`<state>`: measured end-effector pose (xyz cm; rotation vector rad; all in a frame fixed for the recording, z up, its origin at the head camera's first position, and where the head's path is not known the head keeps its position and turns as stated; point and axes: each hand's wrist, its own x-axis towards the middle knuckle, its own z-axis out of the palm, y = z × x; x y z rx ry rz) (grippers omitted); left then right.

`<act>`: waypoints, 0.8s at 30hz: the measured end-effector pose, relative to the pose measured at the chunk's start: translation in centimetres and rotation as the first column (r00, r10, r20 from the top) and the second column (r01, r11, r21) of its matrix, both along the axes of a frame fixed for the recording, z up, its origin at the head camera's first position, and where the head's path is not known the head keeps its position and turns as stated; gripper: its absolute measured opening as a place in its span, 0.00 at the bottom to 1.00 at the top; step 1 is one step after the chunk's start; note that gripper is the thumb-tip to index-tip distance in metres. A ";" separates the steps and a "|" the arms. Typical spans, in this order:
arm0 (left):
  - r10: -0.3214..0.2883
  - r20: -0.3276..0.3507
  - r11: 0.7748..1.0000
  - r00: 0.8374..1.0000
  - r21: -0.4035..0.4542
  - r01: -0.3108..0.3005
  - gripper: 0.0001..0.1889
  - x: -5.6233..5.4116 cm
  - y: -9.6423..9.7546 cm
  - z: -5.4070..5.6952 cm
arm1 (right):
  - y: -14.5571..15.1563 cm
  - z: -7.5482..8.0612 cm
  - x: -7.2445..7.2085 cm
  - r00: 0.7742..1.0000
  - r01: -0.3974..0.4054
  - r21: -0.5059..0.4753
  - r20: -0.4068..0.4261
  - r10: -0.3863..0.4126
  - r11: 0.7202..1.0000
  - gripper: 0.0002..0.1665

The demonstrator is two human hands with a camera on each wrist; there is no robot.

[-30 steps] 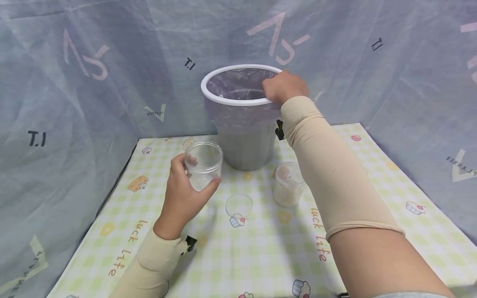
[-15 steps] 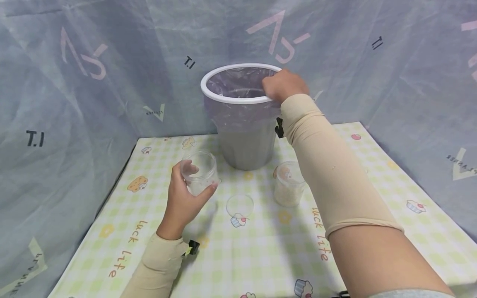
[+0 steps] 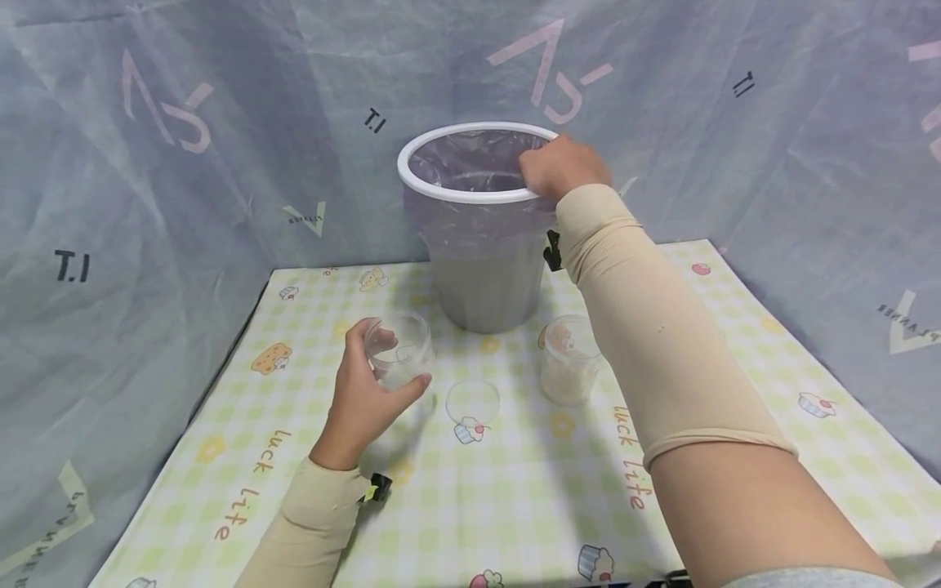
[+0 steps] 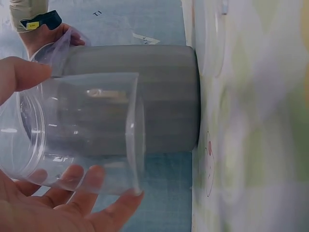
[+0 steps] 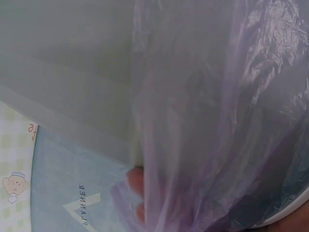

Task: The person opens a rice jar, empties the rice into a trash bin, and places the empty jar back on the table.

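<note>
While left hand (image 3: 363, 404) curls widely round a clear jar (image 3: 403, 353), holding it above the checked table (image 3: 470, 506), clear disc (image 3: 473, 403) lies at the jar's four o'clock; grey bin (image 3: 488, 286) stands at one o'clock, right hand (image 3: 566, 170) gripping its lined rim (image 3: 474, 197) around three o'clock; second jar (image 3: 568, 380), whitish contents, sits at clear jar's three o'clock.

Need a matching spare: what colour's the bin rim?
The bin rim is white, clearest in head view.

Glows evenly in head view, casting soft shadows across tablecloth (image 3: 478, 502); dims in wrist views, blurring that tablecloth in left, glinting off bin liner (image 5: 273, 53) in right.
</note>
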<state>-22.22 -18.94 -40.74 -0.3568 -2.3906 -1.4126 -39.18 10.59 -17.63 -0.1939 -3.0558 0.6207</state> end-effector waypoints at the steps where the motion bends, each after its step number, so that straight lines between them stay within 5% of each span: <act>1: 0.001 0.002 1.000 1.000 -0.007 -0.001 0.54 0.0 -0.1 0.0 | -0.1 -0.1 -0.1 1.000 0.003 0.003 -0.005 -0.003 1.000 0.36; 24: 0.017 0.058 0.998 0.998 -0.069 -0.013 0.56 -0.3 0.2 -0.6 | 0.1 -0.4 -0.3 0.999 0.026 -0.068 -0.042 -0.029 0.997 0.38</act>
